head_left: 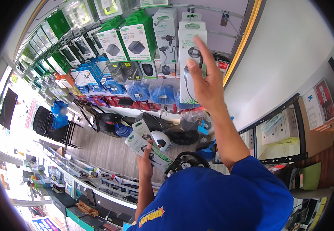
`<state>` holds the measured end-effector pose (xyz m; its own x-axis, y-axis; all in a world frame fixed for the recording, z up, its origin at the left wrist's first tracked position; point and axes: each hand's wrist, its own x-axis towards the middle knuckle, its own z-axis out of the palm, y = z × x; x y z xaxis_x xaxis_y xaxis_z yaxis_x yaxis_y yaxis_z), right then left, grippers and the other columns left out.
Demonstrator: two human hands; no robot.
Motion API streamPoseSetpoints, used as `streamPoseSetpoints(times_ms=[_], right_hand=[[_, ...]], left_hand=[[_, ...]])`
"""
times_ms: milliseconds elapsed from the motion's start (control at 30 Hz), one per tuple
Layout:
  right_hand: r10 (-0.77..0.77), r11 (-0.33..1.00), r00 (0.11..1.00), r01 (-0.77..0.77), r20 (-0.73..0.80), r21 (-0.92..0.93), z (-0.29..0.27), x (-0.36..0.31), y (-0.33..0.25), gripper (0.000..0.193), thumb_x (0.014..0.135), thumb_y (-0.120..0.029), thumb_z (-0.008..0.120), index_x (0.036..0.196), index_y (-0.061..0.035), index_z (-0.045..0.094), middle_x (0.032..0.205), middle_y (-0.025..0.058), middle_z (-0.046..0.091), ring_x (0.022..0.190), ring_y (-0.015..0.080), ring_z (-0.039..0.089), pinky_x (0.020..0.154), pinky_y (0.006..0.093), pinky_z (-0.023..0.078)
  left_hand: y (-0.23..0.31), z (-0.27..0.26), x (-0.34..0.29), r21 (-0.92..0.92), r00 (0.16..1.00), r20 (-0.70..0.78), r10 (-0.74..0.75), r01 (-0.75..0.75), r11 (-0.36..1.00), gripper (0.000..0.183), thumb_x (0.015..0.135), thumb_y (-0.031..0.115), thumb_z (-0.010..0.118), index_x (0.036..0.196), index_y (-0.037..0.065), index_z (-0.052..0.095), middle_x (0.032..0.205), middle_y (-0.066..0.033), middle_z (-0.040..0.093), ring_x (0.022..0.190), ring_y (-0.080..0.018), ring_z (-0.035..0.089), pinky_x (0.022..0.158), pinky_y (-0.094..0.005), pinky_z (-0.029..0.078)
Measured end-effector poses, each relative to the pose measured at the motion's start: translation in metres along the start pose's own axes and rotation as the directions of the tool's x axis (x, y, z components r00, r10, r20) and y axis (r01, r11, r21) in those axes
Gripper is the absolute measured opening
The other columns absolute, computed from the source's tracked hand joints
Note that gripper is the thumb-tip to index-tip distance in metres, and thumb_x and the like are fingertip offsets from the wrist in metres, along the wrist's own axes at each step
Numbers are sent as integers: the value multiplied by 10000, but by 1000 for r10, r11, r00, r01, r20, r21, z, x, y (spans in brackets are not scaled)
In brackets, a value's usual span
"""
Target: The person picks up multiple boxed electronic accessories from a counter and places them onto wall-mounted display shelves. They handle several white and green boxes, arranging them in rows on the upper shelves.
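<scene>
My left hand (145, 165) is closed round the lower edges of two slim white earphone boxes (137, 143), fanned apart and tilted over the floor. Up at the display wall, my right hand (212, 89) is raised, its index finger and thumb stretched out and apart. It is in front of a white earphone box (187, 40) that hangs on a hook and has dark earbuds pictured on its face. Whether the fingertips touch that box I cannot tell; the other fingers are hidden. Just left hangs a row of similar white earphone boxes (165, 32).
Green-and-white charger boxes (138, 40) hang farther left, above blue bagged cables (163, 92). Below the wall stand a white helmet (161, 140) and dark bags (153, 121). A glass counter (97, 181) runs along the lower left; a black-framed shelf (280, 133) stands at right.
</scene>
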<state>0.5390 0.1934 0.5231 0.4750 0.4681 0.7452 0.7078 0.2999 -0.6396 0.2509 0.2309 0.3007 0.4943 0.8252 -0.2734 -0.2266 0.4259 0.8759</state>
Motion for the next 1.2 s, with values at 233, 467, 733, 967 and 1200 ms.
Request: streamPoseSetpoints(times_ms=[233,467,733,967,1200], right_hand=[[32,987,998,-41,-62,-154,18,27,42,506,1057,-276,572,1533,-112,516,1372,249,643,1278,424,616,1080,463,484],[150,823,989,-115,17,-556,13,49,77,507,1035,-297,615,1517,-155,544,1399,205,622,1202,406,631,1066,464,489],[289,903,591,-429,754,-10,55,-157,12,577,1005,-472,683,1366,-27,606,1323,216,665,1258,364,639,1087,438,471],[498,455,545,-826,674,332,74,-189,23,446,1093,-322,587,1409,-13,530,1203,129,712,1092,182,693,963,335,550],[449,469,660,-748,602,470,59,-167,14,457,1113,-231,513,1510,-31,409,1267,150,671,1018,217,715,833,371,637]], left_hand=[[2,-4,-2,-113,997,70,42,-34,993,529,1056,397,485,1358,-29,570,1249,-175,636,1116,-371,690,939,-482,563],[10,3,3,-112,992,-15,127,-128,985,535,1091,381,436,1384,-43,580,1292,-166,637,1156,-278,660,990,-414,523],[43,10,-3,509,983,-180,36,62,858,394,1092,342,599,1215,-18,704,1076,-47,728,972,-116,652,891,-283,504],[69,30,6,462,829,-33,559,-483,744,525,1098,174,525,1569,19,352,1488,-134,522,1353,-203,499,1152,-352,379],[72,13,-2,278,782,1,623,-599,751,829,1075,108,536,1708,102,1,1690,-152,270,1440,-244,430,1202,-371,316]])
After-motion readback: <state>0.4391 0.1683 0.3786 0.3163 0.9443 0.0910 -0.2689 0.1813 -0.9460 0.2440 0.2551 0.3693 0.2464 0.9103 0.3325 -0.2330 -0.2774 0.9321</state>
